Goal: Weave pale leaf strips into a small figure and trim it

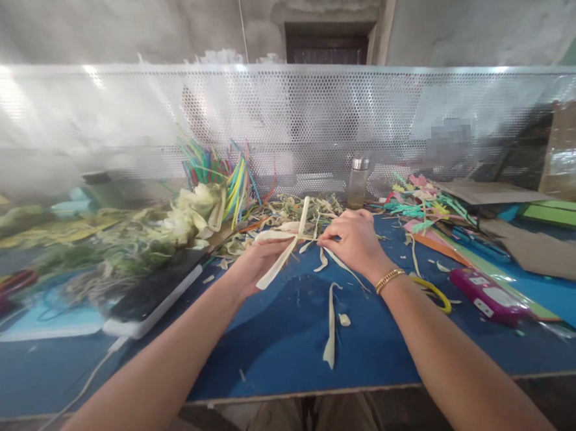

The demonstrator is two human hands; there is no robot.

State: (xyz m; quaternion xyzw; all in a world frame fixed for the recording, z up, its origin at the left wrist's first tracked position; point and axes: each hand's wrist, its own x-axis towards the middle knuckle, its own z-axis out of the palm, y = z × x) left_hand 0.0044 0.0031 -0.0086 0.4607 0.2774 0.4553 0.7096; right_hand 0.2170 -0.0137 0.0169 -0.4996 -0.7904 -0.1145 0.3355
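My left hand [256, 261] is closed on pale cream strips [289, 241] that cross each other above the blue table [286, 345]. One strip sticks up and back, another runs down toward me. My right hand [354, 239], with a gold bracelet at the wrist, pinches the same strips from the right, and thin ends trail down from it. A loose cream strip [330, 327] and small offcuts lie on the table just in front of my hands.
A heap of cream strips and shavings [190, 218] and coloured straws [217, 171] lie behind left. A phone [151, 295] lies left, a small jar [359, 180] behind, coloured paper scraps [424, 201], a magenta tool [488, 294] and cardboard [539, 252] right. A perforated metal screen [311, 110] closes the back.
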